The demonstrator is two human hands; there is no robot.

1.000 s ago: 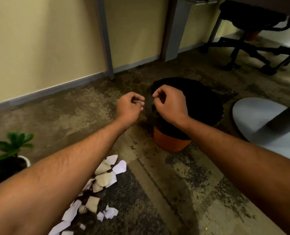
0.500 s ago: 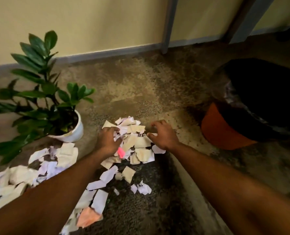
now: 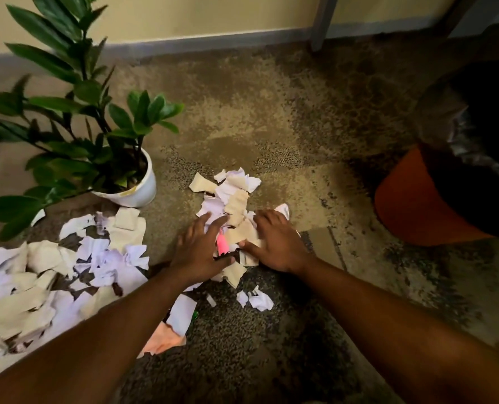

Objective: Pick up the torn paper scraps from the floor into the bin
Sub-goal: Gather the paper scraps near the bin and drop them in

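Note:
A small heap of torn paper scraps (image 3: 232,193), white and cream with one bright pink piece (image 3: 222,243), lies on the carpet at the centre. My left hand (image 3: 200,249) presses flat on the heap's left side, fingers spread. On its right side rests my right hand (image 3: 274,243), also flat with fingers apart; the hands face each other across the scraps. A far larger spread of scraps (image 3: 52,275) covers the floor at the left. The orange bin (image 3: 417,205) with a black liner stands at the right edge, well apart from both hands.
A potted green plant in a white pot (image 3: 138,191) stands left of the heap, close to the scraps. Grey desk legs (image 3: 319,21) rise by the skirting at the back. A few loose scraps (image 3: 258,298) lie between my forearms.
A second ago both hands were closed above the bin. They have come down to the floor heap and now lie flat on it, closer together than half a second ago.

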